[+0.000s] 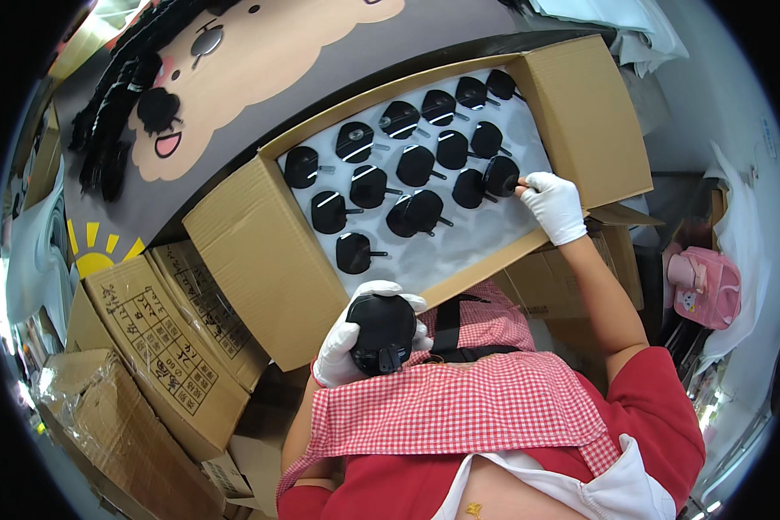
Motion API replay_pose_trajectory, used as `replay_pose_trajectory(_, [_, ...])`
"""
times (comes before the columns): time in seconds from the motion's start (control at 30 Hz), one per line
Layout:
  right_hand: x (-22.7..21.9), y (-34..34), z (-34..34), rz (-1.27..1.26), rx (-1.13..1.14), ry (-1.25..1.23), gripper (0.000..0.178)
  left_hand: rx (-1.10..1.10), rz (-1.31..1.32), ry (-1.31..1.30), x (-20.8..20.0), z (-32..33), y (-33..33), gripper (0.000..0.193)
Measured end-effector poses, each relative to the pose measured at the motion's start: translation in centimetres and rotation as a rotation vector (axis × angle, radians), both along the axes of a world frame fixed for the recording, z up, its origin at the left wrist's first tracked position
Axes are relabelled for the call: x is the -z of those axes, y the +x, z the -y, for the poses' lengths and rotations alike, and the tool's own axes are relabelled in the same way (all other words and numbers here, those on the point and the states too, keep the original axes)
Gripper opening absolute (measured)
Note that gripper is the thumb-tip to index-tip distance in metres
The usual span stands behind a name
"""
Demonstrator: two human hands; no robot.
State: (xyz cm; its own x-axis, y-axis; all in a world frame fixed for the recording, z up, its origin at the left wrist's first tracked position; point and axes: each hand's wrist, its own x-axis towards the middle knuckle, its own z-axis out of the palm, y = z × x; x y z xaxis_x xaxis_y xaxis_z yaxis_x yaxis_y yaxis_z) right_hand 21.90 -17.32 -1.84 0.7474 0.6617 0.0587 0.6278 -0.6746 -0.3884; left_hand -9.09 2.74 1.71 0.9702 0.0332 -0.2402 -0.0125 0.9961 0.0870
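My left hand (335, 348), in a white glove, is wrapped round a stack of glossy black rounded pieces (384, 324) with short handles, held near my chest. My right hand (553, 204), gloved with bare fingertips showing, pinches the short handle of a black paddle-shaped piece (500, 176) at the right side of the open carton (472, 282). That piece overlaps another black piece (468, 189). Several similar pieces, such as a black piece (353, 253) at the near left, lie in rows on the white sheet (485, 238) inside the carton.
Carton flaps (264, 260) spread left and right. Behind is a grey table (260, 130) with a cartoon print, a small silver hand mirror (206, 41) and a black clump (158, 110). Marked cardboard boxes (169, 334) stand at left; a pink bag (706, 288) hangs at right.
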Motion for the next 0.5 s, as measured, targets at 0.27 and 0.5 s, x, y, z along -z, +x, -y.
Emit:
replay_pose_trajectory(0.27, [-1.4, 4.8, 2.8, 0.286, 0.042, -0.071, 0.015, 0.023, -0.367, 0.199, 2.1, 0.1, 5.9, 0.063])
replay_pose_trajectory(0.5, [-0.2, 6.2, -1.8, 0.326, -0.014, 0.009, 0.021, 0.078, -0.435, 0.188, 2.2, 2.0, 9.0, 0.051])
